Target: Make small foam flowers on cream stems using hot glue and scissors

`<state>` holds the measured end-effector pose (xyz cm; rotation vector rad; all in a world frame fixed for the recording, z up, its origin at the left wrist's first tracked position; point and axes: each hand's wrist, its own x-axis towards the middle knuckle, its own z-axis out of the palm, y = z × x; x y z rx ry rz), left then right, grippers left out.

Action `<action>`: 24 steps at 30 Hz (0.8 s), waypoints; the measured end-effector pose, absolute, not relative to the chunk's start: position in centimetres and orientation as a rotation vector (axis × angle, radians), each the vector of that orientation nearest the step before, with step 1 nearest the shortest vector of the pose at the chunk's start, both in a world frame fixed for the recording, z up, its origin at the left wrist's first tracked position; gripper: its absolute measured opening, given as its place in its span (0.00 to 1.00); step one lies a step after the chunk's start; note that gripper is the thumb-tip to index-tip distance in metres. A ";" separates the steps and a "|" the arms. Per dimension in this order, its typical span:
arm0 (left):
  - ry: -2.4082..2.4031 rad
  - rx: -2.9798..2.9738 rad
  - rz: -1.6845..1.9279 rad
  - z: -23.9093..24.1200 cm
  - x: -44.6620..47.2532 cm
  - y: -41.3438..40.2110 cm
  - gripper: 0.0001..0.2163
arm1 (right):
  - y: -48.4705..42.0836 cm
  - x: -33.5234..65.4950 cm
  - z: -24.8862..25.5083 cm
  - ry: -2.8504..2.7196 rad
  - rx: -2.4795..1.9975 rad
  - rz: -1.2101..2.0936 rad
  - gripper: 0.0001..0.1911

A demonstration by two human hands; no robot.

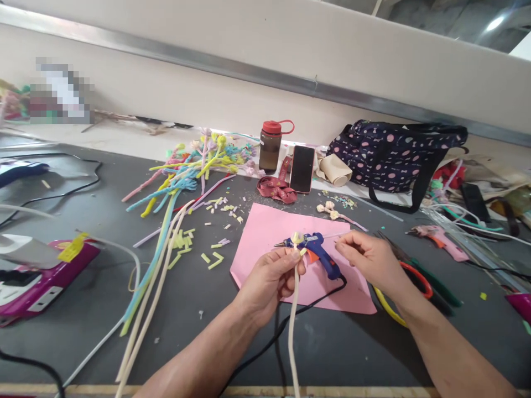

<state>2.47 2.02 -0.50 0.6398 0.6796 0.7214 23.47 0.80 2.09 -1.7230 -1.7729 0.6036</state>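
Note:
My left hand [269,279] is closed around a cream pipe-cleaner stem [292,331] with a small cream knot at its top, held just above a pink paper sheet [269,232]. A blue hot-glue gun [317,251] lies on the sheet, its nozzle next to the knot. My right hand [369,257] is pinched shut to the right of the glue gun, by its rear end; what its fingertips hold is too small to tell.
Several coloured pipe cleaners [174,188] and cut bits lie at the left. At the back stand a brown bottle [270,145], a phone [301,168], a red lanyard [277,189] and a dotted bag [394,155]. Scissors [418,276] and a pink glue gun [440,239] lie right; a magenta device [37,276] left.

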 end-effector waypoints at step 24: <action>0.562 0.607 0.881 0.2 1.8 1.7 0.12 | 0.8 22.4 1.5 -0.950 -1.274 0.983 0.09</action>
